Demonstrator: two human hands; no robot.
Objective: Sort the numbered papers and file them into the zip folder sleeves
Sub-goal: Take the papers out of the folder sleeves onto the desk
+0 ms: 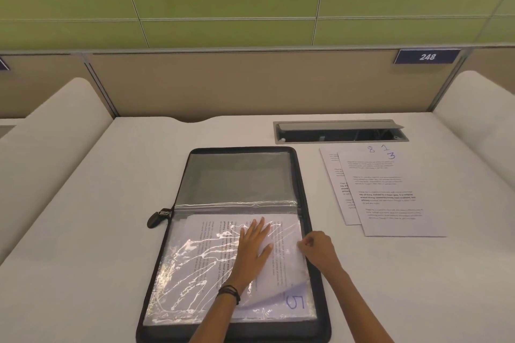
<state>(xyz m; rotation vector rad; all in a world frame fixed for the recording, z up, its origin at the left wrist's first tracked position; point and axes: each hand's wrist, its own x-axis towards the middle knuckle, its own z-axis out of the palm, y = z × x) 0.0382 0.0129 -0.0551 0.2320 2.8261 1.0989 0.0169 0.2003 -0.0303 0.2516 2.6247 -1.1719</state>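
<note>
paper 5 (pixel 295 302) looks mostly in a sleeve (pixel 195 273) of the folder (pixel 323 309), left hand (pixel 252 248) flat on it, right hand (pixel 316 248) pinching the sleeve edge. stack (pixel 390 198) with 8, 1, 3 waits unfiled.

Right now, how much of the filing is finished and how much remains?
Done: the zip folder lies open. In hand: sheet 5 in the clear sleeve, left hand pressing it flat, right hand pinching the sleeve edge. Left: loose papers marked 8, 1, 3 beside the folder.
</note>
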